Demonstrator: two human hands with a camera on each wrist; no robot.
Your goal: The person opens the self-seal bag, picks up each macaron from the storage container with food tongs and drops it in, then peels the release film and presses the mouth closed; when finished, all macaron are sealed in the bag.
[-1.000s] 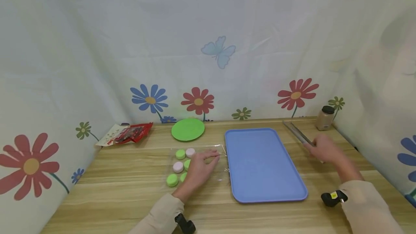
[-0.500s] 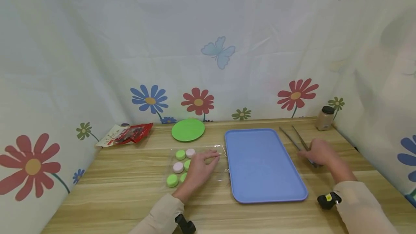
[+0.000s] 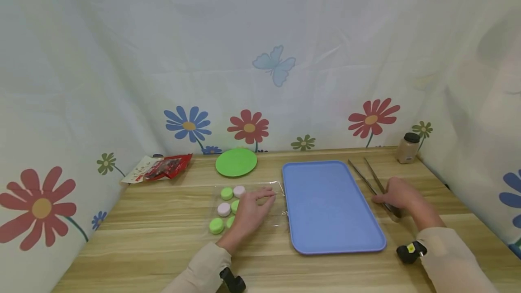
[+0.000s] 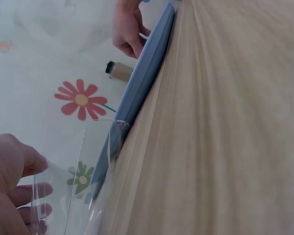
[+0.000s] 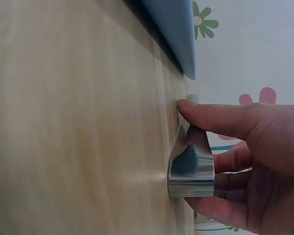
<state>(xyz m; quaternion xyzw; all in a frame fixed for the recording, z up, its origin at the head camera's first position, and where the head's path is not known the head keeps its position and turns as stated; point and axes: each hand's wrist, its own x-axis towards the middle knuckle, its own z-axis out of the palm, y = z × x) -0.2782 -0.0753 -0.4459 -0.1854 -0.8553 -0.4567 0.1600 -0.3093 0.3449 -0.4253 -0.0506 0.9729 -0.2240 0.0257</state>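
My left hand is at a clear plastic container, its thumb and curved fingers about the plastic. In the left wrist view the fingers show through the clear wall. Green macarons and pink macarons lie in the container's left part, some hidden by that hand. My right hand holds metal tongs near their bent end. The tongs lie along the table with their arms spread towards the back. In the right wrist view, thumb and fingers lie on opposite sides of the shiny bend.
A blue tray lies between my hands. Behind the container is a green plate. A red and white packet sits at the back left. A dark-lidded jar stands at the back right, near the flowered curtain.
My right hand has come nearer and slightly left, lowering the tongs; their arms have spread apart. The left hand and container have stayed put.
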